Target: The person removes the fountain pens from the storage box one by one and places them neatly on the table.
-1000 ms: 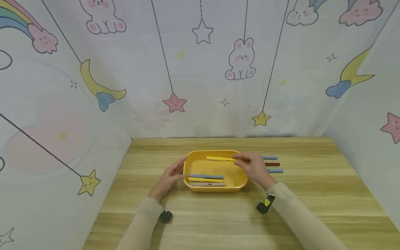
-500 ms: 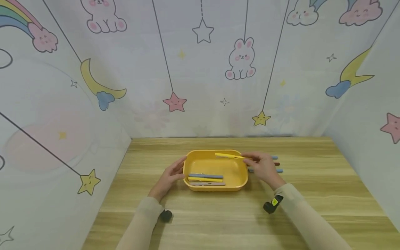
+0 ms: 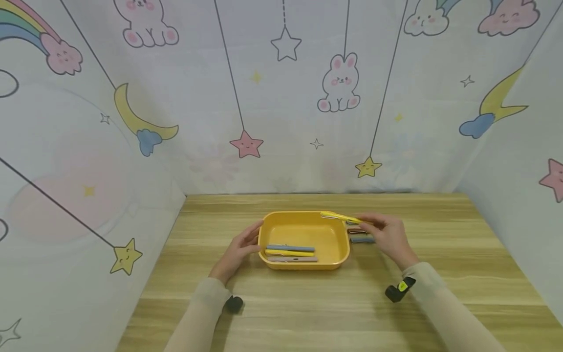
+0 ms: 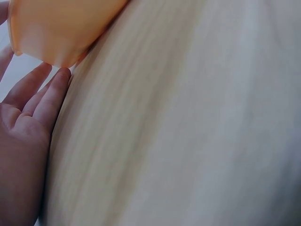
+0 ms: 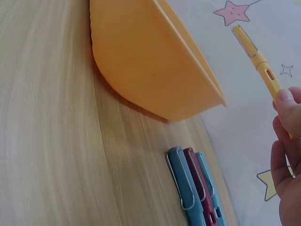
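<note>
My right hand [image 3: 389,237] pinches a yellow capped pen [image 3: 338,216] between thumb and fingers, above the right end of a yellow plastic basin [image 3: 308,266]. The right wrist view shows the pen's wire clip and a slot in its barrel [image 5: 270,74]. My left hand [image 3: 237,252] rests its fingertips against the basin's left side, fingers extended. Inside the basin, a blue-grey pen [image 3: 290,248], a yellow pen [image 3: 290,253] and a grey-brown pen [image 3: 294,259] lie side by side near the front wall. Right of it, a dark red pen [image 5: 200,181] lies between two blue ones.
A wood-grain table [image 3: 308,313] carries everything. Behind it and at both sides hang pale cloth walls [image 3: 281,117] printed with stars, moons and bunnies. Small black cameras [image 3: 398,291] sit on both wrists.
My right hand has lifted the yellow pen out of the basin and moved right, tilting it over the right rim. My left hand and the basin have stayed put.
</note>
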Demonstrator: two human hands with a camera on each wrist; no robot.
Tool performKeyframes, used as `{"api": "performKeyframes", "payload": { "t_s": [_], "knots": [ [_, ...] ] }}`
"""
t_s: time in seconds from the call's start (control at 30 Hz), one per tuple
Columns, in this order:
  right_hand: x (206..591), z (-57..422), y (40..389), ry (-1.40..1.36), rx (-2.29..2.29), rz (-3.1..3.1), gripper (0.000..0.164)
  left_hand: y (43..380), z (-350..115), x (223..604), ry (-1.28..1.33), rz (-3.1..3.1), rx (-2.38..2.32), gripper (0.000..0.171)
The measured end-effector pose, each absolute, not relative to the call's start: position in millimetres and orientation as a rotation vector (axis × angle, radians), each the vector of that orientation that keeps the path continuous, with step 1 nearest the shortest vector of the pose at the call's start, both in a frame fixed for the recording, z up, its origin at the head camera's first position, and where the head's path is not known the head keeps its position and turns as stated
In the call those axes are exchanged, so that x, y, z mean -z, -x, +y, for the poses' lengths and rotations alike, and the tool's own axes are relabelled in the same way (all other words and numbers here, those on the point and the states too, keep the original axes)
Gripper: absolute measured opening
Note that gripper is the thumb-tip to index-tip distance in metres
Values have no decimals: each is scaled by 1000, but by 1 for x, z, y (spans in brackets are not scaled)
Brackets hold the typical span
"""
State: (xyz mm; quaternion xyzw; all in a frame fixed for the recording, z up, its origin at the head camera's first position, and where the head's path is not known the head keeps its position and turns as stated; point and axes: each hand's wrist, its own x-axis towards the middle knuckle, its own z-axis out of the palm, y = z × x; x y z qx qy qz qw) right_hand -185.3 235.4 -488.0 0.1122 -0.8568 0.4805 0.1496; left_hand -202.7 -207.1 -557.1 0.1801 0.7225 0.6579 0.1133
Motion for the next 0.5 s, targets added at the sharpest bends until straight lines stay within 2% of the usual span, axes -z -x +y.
{"api": "performKeyframes", "payload": {
  "t_s": [0.5],
  "knots": [
    [490,261,175,-292,-1432,-2443,23,203,-208,558,-547,2110,-1939,70]
  ]
}}
